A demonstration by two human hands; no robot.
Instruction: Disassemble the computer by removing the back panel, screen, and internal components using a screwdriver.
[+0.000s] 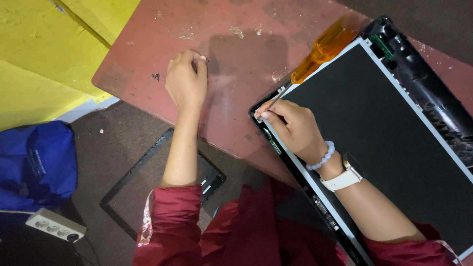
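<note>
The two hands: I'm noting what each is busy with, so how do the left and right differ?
The left hand rests curled on the bare red table, its fingertips pinched together on the surface; whether it holds anything is too small to tell. The right hand lies on the corner of the screen panel, fingers touching the metal shaft of an orange-handled screwdriver. The right wrist wears a bead bracelet and white watch; the left is bare. Both arms have dark red sleeves.

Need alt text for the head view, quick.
The right hand holds an orange-handled screwdriver at the corner of an opened laptop screen panel on a worn red table. The left hand rests closed on the table.
</note>
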